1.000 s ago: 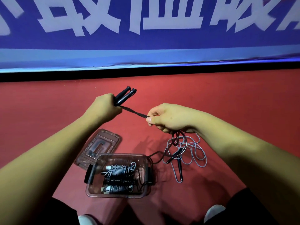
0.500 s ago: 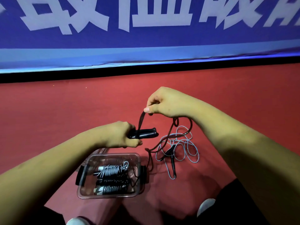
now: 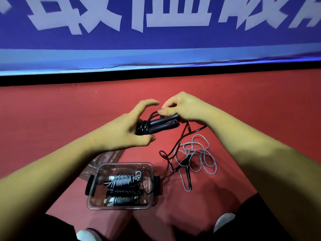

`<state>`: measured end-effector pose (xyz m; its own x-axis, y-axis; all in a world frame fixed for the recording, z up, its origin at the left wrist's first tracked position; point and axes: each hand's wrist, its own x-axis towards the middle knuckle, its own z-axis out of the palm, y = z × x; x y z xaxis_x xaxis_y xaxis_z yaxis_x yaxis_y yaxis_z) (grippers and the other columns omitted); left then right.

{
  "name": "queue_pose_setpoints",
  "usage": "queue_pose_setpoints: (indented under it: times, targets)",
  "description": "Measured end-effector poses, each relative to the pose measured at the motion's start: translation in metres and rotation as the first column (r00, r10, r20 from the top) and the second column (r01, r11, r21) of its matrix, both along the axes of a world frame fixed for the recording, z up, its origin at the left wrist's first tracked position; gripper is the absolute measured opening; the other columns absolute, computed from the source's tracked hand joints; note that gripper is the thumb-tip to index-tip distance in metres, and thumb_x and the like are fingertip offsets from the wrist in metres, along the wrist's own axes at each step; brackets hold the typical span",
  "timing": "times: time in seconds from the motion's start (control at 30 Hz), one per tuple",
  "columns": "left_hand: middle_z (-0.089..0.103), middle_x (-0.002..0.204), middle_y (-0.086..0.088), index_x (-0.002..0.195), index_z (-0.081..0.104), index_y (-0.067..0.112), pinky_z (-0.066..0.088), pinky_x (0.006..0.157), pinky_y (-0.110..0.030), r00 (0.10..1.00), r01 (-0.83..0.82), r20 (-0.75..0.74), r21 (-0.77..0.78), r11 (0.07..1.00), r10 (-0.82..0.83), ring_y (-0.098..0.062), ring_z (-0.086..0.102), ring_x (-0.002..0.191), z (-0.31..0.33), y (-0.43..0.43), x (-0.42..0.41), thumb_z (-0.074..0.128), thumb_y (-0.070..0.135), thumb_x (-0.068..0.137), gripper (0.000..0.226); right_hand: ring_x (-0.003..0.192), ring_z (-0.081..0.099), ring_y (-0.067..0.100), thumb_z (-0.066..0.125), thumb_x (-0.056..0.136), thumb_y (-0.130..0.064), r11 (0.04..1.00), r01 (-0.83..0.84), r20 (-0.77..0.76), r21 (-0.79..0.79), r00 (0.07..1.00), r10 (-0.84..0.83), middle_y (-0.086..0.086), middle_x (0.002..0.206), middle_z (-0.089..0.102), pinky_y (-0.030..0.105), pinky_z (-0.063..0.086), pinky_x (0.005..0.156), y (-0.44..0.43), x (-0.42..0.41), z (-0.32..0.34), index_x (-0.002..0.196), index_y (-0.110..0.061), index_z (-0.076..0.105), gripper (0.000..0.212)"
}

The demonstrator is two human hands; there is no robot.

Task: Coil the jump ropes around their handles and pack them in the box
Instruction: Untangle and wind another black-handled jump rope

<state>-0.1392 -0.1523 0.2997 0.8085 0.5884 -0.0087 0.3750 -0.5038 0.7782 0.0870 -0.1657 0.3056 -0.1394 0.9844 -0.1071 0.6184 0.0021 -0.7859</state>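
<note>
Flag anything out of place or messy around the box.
The grey jump rope lies in a loose tangle on the red floor right of the box, not yet coiled. Slack from the held black jump rope trails down and seems to loop over the box's right end.

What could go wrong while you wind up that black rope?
The loose black rope lies across the grey rope, so pulling might tangle them. Its slack also seems to loop over the box edge and could snag. The left hand holds the coils loosely; they might slip off.
</note>
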Motion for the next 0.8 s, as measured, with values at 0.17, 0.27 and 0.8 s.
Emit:
queue_pose_setpoints:
  times: [0.17, 0.27, 0.8]
  targets:
    - [0.055, 0.069, 0.008, 0.113, 0.060, 0.015, 0.036, 0.047, -0.022, 0.960, -0.115, 0.237, -0.159, 0.981, 0.151, -0.011, 0.044, 0.053, 0.007, 0.000, 0.000, 0.074, 0.015, 0.083, 0.033, 0.046, 0.033, 0.015, 0.059, 0.095, -0.015, 0.986, -0.129, -0.304, -0.108, 0.948, 0.090, 0.005, 0.053, 0.048, 0.028, 0.027, 0.049, -0.001, -0.015, -0.014, 0.078, -0.014, 0.069, 0.020]
    - [0.053, 0.066, -0.002, 0.104, 0.055, 0.010, 0.034, 0.043, -0.024, 0.923, -0.280, 0.225, -0.164, 0.946, 0.312, -0.016, 0.042, 0.050, 0.011, 0.011, 0.002, 0.072, 0.026, 0.078, 0.035, 0.043, 0.033, 0.015, 0.053, 0.100, -0.023, 0.993, -0.084, -0.338, -0.087, 0.940, 0.050, 0.006, 0.054, 0.052, 0.029, 0.028, 0.049, 0.000, -0.033, -0.016, 0.091, -0.010, 0.067, 0.021]
    - [0.056, 0.076, 0.001, 0.098, 0.051, 0.021, 0.038, 0.054, -0.025, 0.839, -0.525, 0.041, 0.323, 0.788, 0.542, -0.017, 0.049, 0.061, -0.001, 0.070, -0.017, 0.074, 0.017, 0.080, 0.030, 0.040, 0.037, 0.006, 0.049, 0.101, -0.017, 0.985, -0.045, -0.240, -0.167, 0.971, 0.004, 0.000, 0.056, 0.051, 0.015, 0.032, 0.041, -0.004, -0.047, -0.018, 0.086, -0.009, 0.058, 0.019]
